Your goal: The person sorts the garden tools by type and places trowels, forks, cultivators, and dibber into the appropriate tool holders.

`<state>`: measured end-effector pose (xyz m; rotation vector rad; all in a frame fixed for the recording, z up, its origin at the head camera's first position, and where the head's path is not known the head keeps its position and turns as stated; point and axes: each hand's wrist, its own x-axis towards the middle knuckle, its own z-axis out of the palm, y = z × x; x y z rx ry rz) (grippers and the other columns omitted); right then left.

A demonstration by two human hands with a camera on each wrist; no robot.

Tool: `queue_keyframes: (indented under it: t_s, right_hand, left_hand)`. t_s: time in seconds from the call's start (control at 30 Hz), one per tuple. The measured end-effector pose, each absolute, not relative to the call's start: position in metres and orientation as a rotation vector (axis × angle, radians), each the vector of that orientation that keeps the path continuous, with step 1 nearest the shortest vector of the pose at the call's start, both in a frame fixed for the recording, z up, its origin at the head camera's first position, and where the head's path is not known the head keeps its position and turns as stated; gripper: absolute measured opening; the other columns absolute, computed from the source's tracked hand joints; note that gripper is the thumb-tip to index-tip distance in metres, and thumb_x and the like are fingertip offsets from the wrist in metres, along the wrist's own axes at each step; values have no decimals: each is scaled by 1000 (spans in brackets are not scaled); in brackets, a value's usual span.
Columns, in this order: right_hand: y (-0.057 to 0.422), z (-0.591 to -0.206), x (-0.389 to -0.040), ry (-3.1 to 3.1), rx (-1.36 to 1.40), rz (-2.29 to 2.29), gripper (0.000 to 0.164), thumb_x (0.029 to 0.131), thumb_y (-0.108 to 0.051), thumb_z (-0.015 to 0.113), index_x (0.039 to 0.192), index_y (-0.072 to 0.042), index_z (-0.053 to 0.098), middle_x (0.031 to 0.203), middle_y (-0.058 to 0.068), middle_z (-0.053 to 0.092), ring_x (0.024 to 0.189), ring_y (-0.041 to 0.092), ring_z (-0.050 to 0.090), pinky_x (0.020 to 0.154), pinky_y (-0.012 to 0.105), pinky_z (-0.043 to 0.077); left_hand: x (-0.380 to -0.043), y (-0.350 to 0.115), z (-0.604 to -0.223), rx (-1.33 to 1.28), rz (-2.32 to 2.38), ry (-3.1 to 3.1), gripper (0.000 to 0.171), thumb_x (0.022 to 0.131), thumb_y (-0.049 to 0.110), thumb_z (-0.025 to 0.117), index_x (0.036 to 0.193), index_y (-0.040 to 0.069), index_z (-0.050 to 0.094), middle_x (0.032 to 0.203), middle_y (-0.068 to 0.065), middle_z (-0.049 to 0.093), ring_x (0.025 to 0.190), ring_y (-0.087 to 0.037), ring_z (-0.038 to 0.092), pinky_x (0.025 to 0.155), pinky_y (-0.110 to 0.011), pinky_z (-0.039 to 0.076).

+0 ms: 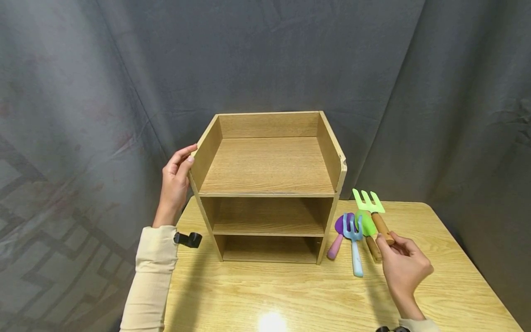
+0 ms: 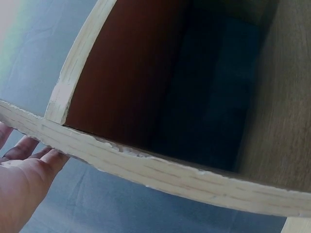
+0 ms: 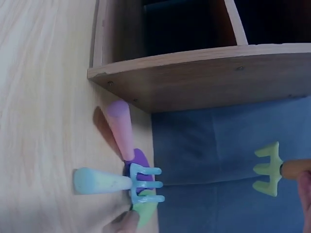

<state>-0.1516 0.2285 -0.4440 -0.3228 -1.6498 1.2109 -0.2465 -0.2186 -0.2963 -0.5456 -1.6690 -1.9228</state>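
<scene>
Head view: right hand (image 1: 404, 266) is pinching a green fork (image 1: 368, 206), a blue fork (image 1: 355, 246) lying to its left; left hand (image 1: 174, 183), loosely extended, is touching the shelf (image 1: 267, 166).

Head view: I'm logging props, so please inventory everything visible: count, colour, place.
table: 1, light wood, foreground
shelf unit: 1, light wood, on table
purple trowel: 1, purple, pink handle, right of shelf unit
blue fork: 1, light blue, across purple trowel
green trowel: 1, green, brown handle, overlapped by blue fork
green fork: 1, pale green, brown handle, in right hand
cloth: count unclear, grey, behind table
sleeves: 2, cream, lower left and lower right
wrist devices: 2, black, by sleeves
left hand: 1, bare, at shelf unit's left side
right hand: 1, bare, gripping green fork
</scene>
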Motion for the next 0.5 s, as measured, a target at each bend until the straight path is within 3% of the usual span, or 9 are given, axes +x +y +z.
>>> queue_keyframes:
  t_s: [0.5]
  right_hand:
    - [225,-420,-144,-1620,-261,1218,17,68,11,76,84,13,72,68,-14,64,53,-6,58,56,10,46]
  left_hand:
    - [-247,-220,-297,-558,-1930,-1666,31,99,5,50,126,-7,57,115,-6,59,97,-19,54,80,-28,46]
